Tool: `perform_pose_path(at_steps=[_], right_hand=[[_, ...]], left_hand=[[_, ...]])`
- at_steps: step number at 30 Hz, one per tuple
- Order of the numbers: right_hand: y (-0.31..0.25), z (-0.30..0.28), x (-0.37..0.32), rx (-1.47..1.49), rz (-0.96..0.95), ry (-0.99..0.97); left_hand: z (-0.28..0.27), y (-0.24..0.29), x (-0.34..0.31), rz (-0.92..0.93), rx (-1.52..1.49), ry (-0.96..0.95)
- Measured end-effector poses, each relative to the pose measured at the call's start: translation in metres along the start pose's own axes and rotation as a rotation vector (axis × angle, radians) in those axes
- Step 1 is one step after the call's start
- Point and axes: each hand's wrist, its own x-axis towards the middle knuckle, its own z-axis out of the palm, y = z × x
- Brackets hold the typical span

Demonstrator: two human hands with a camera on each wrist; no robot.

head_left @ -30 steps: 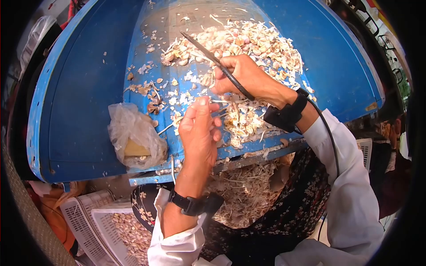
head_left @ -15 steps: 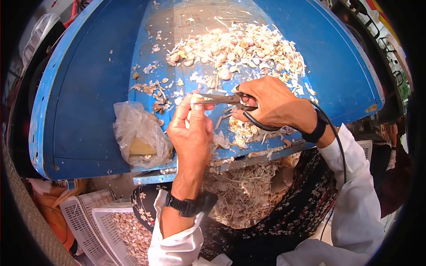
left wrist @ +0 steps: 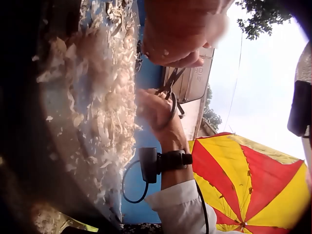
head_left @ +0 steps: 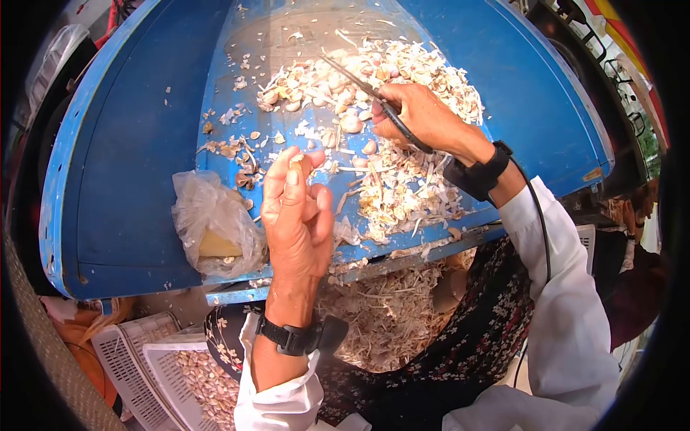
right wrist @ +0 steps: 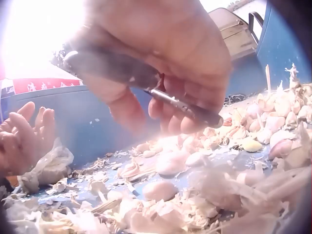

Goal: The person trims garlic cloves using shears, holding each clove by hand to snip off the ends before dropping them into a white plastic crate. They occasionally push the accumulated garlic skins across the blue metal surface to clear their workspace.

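My left hand (head_left: 293, 212) is raised over the near part of the blue tray, pinching a small garlic clove (head_left: 303, 165) between thumb and forefinger, its other fingers loosely bent. To its right, my right hand (head_left: 428, 118) grips dark scissors (head_left: 346, 74), blades pointing away to the upper left over the garlic. In the right wrist view a scissor handle (right wrist: 114, 68) crosses the palm, with the fingers curled round. A heap of garlic cloves (head_left: 316, 86) lies beyond both hands. Nearer, below the right hand, is a pile of garlic peel and stems (head_left: 402, 197).
A clear plastic bag (head_left: 215, 223) with a yellowish block inside sits left of my left hand. The blue tray's (head_left: 129, 144) side wall rises at left. White baskets (head_left: 154, 359), one with cloves, stand low at left. Stem scraps (head_left: 381, 316) fill the space at my lap.
The scissors came to the left fingertips half a second ago, then swung back up and right, away from the left hand. A bulb and loose cloves now show near the heap's front.
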Motion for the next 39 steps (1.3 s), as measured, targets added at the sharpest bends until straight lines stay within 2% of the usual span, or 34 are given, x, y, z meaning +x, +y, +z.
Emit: perform_pose_path(at_steps=[1, 2, 5, 7, 8, 12, 14, 17, 18, 22, 24, 25, 27, 31, 33, 35, 37, 39], right_hand=[[0.003, 0.001, 0.008, 0.014, 0.067, 0.002], [0.008, 0.004, 0.018, -0.096, 0.056, -0.030], [0.013, 0.032, 0.035, -0.135, -0.045, 0.033], [0.020, 0.050, 0.044, -0.443, -0.229, 0.136], [0.024, 0.053, 0.046, -0.421, -0.283, 0.127], [0.029, 0.047, 0.053, -0.471, -0.291, 0.113], [0.031, 0.042, 0.053, -0.305, -0.113, 0.091], [0.031, 0.031, 0.042, 0.086, 0.097, 0.029], [0.031, 0.028, 0.040, 0.048, 0.127, 0.003], [0.031, 0.037, 0.037, -0.131, 0.019, -0.038], [0.030, 0.042, 0.038, -0.265, -0.106, 0.020], [0.027, 0.043, 0.038, -0.190, -0.019, 0.022], [0.018, 0.038, 0.032, 0.303, 0.239, -0.118], [-0.018, 0.029, 0.006, 0.737, 0.217, -0.271], [-0.037, 0.025, -0.010, 0.700, 0.180, -0.343], [-0.036, 0.030, -0.018, 0.691, 0.111, -0.331], [-0.036, 0.029, -0.022, 0.411, 0.007, -0.227], [-0.044, 0.012, -0.029, 0.012, -0.126, -0.193]], left_hand=[[0.002, -0.001, 0.000, -0.001, 0.000, 0.000], [0.005, -0.003, 0.000, -0.026, -0.071, 0.028], [-0.003, -0.009, 0.002, -0.098, -0.162, 0.076], [-0.003, -0.010, 0.002, -0.156, -0.210, 0.121], [-0.003, -0.011, 0.003, -0.155, -0.210, 0.123], [-0.006, -0.017, 0.005, -0.173, -0.253, 0.141], [-0.013, -0.021, 0.005, -0.191, -0.282, 0.148], [-0.013, -0.023, 0.007, -0.181, -0.162, 0.172], [-0.014, -0.024, 0.006, -0.180, -0.164, 0.174], [-0.013, -0.025, 0.004, -0.203, -0.100, 0.202], [-0.012, -0.024, 0.001, -0.207, -0.073, 0.211], [-0.011, -0.025, 0.001, -0.193, -0.043, 0.225], [-0.008, -0.024, 0.001, -0.172, -0.015, 0.242], [0.004, -0.026, 0.001, -0.121, 0.167, 0.242], [0.002, -0.028, 0.000, -0.074, 0.334, 0.110], [0.004, -0.027, -0.002, -0.063, 0.400, 0.126], [-0.001, -0.024, -0.002, -0.040, 0.436, 0.032], [-0.003, -0.017, -0.003, -0.024, 0.513, 0.034]])
